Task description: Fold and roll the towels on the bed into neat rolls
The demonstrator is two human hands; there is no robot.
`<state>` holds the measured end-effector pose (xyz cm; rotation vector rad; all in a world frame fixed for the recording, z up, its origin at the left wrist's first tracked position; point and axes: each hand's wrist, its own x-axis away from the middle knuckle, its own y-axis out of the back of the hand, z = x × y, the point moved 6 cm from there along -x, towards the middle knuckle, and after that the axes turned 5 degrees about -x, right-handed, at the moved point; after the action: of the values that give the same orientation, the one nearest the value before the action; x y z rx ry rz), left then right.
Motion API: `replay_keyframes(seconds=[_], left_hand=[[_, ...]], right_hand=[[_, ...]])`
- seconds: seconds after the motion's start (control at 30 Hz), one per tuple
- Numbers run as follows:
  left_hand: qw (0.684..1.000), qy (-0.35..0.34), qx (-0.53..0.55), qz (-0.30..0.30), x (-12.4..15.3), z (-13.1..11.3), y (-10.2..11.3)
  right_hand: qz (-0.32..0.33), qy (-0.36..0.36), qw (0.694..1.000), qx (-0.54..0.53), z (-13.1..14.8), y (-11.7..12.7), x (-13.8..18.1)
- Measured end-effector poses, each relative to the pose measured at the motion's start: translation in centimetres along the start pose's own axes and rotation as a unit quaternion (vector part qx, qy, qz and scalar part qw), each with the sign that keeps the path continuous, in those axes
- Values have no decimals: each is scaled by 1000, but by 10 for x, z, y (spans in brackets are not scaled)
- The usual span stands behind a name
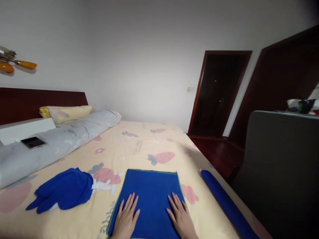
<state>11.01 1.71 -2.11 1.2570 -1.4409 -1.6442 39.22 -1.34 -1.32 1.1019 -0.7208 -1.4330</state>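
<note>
The left hand (125,219) and right hand (181,217) lie flat, fingers (131,201) apart, on a green-edged cloth (151,199). A patterned bedsheet (211,212) spreads beneath.

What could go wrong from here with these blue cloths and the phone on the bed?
The long blue roll lies near the edge of the bed, so a bump might send it off. The phone rests on a rounded grey bundle and could slide if that shifts. The left hand and right hand lie flat on the green-edged cloth; sideways movement might wrinkle it.
</note>
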Motion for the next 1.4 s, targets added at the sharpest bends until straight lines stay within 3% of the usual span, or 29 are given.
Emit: replay_keyframes(seconds=[0.13, 0.23, 0.33, 0.5, 0.63, 0.77, 1.03, 1.17, 1.3, 1.4], left_hand=[[998, 55, -20, 3, 28, 33, -1], [997, 77, -25, 2, 36, 31, -4], [999, 50, -7, -9, 30, 0, -7], [999, -2, 30, -22, -3, -64, -10], [999, 6, 40, -15, -21, -79, -14], [1000, 2, 29, -8, -10, -64, -12], [996, -64, 37, 50, 32, -4, 27], [991, -93, 69, 67, 48, 30, 35], [993, -81, 79, 41, 66, 66, 30], [994, -89, 54, -21, 79, 84, 30]], right_hand=[[-43, -8, 999, 26, -33, 6, 21], [-74, 6, 996, 44, -32, 9, 25], [-50, -4, 997, 57, -5, 6, 18], [18, -9, 1000, 20, 76, -14, 1], [31, -16, 999, -16, 113, -31, -5], [6, -6, 1000, -14, 103, -29, 3], [6, -15, 1000, 11, 29, 2, 34], [20, 18, 1000, -15, 5, 19, 50], [9, 68, 997, -46, -13, 37, 69], [-11, 88, 994, -63, -34, 43, 84]])
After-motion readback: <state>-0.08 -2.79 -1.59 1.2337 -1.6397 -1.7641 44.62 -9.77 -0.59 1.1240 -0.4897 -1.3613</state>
